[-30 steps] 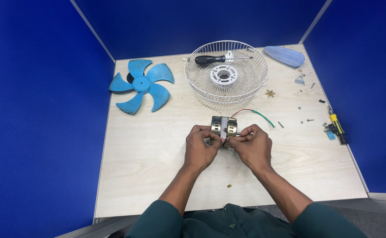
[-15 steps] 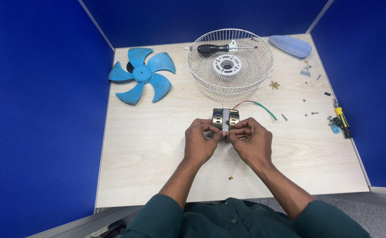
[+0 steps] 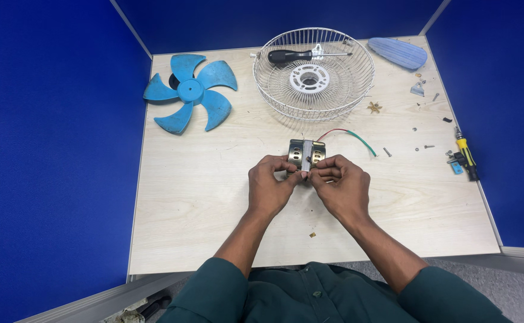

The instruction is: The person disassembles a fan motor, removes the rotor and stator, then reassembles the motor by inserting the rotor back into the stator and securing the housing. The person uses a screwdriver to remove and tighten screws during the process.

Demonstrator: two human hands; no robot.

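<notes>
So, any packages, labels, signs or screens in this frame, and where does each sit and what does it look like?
None show: no package, label, sign or screen.
What is there: the left hand and right hand hold a small brass-coloured metal fan motor over the pale wooden table, with a blue five-bladed plastic fan blade and a white wire fan guard behind.

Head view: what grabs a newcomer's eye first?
Mid-table, the left hand and right hand both pinch a small metal fan motor, its red and green wires trailing to the right. Behind them lie a blue five-bladed fan blade at far left and a white wire fan guard, with a black-handled screwdriver resting across it. Loose screws and a yellow-handled screwdriver sit along the right edge.
</notes>
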